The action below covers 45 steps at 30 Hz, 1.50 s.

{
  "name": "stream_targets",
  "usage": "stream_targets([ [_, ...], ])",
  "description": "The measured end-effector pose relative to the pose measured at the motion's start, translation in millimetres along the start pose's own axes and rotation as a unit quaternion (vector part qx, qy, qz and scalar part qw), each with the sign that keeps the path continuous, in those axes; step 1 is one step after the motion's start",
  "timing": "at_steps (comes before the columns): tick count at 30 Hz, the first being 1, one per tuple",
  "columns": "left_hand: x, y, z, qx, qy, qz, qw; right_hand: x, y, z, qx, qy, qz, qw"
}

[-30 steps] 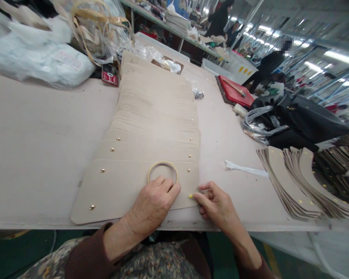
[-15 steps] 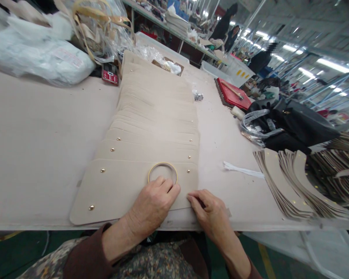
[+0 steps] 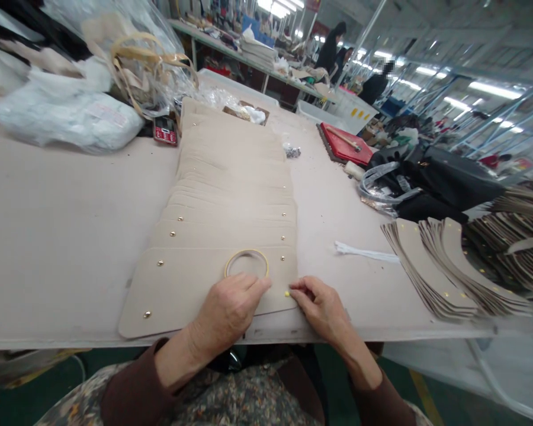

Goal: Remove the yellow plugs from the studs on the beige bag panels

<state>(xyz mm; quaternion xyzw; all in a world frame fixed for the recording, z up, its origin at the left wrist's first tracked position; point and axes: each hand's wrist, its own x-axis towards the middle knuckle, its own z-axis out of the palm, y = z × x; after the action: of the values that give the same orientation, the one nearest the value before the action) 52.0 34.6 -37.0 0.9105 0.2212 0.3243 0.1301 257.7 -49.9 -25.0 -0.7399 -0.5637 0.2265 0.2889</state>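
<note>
A narrow roll of yellow tape stands in the grip of my left hand, whose fingers are closed on its lower edge. Beneath it lies the nearest beige panel of an overlapping row, with metal studs near its side edges. A small yellow piece of tape covers a spot at this panel's right end. Right beside that piece, my right hand has thumb and forefinger pinched together at the panel's edge. Whether anything is between those fingertips is hidden.
Curved beige strips with yellow dots lie in stacks at the right, near a white cord bundle. Black bags and a red pad are behind. A red phone and plastic-wrapped bundle sit at the back left.
My right hand has shifted slightly up off the panel's right end, and the yellow piece of tape now shows there. My left hand still holds the tape roll. The whole view has shifted slightly.
</note>
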Motion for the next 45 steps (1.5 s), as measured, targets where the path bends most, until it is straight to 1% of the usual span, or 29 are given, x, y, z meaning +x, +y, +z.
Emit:
stream_targets([
  [2, -1, 3, -6.2, -0.059, 0.038, 0.003, 0.998, -3, -2, -3, 0.027, 0.013, -0.010, 0.999],
  [3, -1, 4, -9.6, -0.085, 0.047, -0.001, 0.995, -4, -6, -4, 0.041, 0.023, -0.017, 0.999],
  [4, -1, 6, -12.8, -0.105, 0.046, -0.006, 0.993, -5, -11, -5, 0.054, 0.035, -0.030, 0.997],
  [6, -1, 10, -18.0, -0.126, 0.024, -0.018, 0.992, -7, -24, -4, 0.077, 0.053, -0.079, 0.992],
  [8, -1, 13, -20.4, -0.126, 0.001, -0.027, 0.992, -9, -38, -1, 0.096, 0.053, -0.153, 0.982],
  [10, -1, 15, -20.4, -0.114, -0.004, -0.036, 0.993, -9, -47, 2, 0.102, 0.046, -0.221, 0.969],
  [13, -2, 15, -17.9, -0.089, 0.000, -0.042, 0.995, -8, -52, 5, 0.081, 0.046, -0.274, 0.957],
  [17, -2, 16, -15.9, -0.055, -0.005, -0.038, 0.998, -6, -47, 6, 0.038, 0.039, -0.301, 0.952],
  [20, -1, 20, -17.1, -0.048, -0.029, -0.030, 0.998, -7, -44, 8, 0.004, 0.047, -0.312, 0.949],
  [24, 2, 24, -20.0, -0.083, -0.053, -0.041, 0.994, -8, -41, 14, -0.028, 0.106, -0.312, 0.944],
  [27, 7, 20, -19.8, -0.084, -0.050, -0.050, 0.994, -7, -42, 18, -0.018, 0.150, -0.306, 0.940],
  [29, 11, 16, -18.6, -0.067, -0.039, -0.047, 0.996, -6, -45, 20, 0.003, 0.158, -0.283, 0.946],
  [30, 14, 14, -18.0, -0.059, -0.035, -0.039, 0.997, -4, -46, 21, 0.026, 0.155, -0.253, 0.955],
  [31, 16, 13, -17.5, -0.051, -0.029, -0.028, 0.998, -2, -47, 22, 0.060, 0.143, -0.208, 0.966],
  [32, 19, 13, -17.2, -0.047, -0.022, -0.014, 0.999, 2, -46, 23, 0.103, 0.126, -0.150, 0.975],
  [33, 21, 14, -17.0, -0.047, -0.014, -0.001, 0.999, 6, -45, 23, 0.152, 0.109, -0.084, 0.979],
  [35, 24, 18, -16.8, -0.057, 0.000, 0.027, 0.998, 16, -37, 23, 0.240, 0.085, 0.034, 0.967],
  [37, 25, 20, -15.4, -0.062, 0.007, 0.048, 0.997, 28, -26, 20, 0.287, 0.076, 0.102, 0.949],
  [39, 23, 17, -11.1, -0.025, 0.004, 0.040, 0.999, 38, -16, 15, 0.296, 0.057, 0.124, 0.945],
  [41, 20, 10, -4.2, 0.040, -0.012, 0.010, 0.999, 45, -10, 11, 0.283, 0.029, 0.123, 0.951],
  [43, 16, 2, 3.1, 0.087, -0.039, -0.014, 0.995, 49, -8, 9, 0.262, 0.007, 0.117, 0.958],
  [45, 12, -4, 8.3, 0.100, -0.068, -0.021, 0.992, 52, -9, 9, 0.229, -0.004, 0.113, 0.967],
])
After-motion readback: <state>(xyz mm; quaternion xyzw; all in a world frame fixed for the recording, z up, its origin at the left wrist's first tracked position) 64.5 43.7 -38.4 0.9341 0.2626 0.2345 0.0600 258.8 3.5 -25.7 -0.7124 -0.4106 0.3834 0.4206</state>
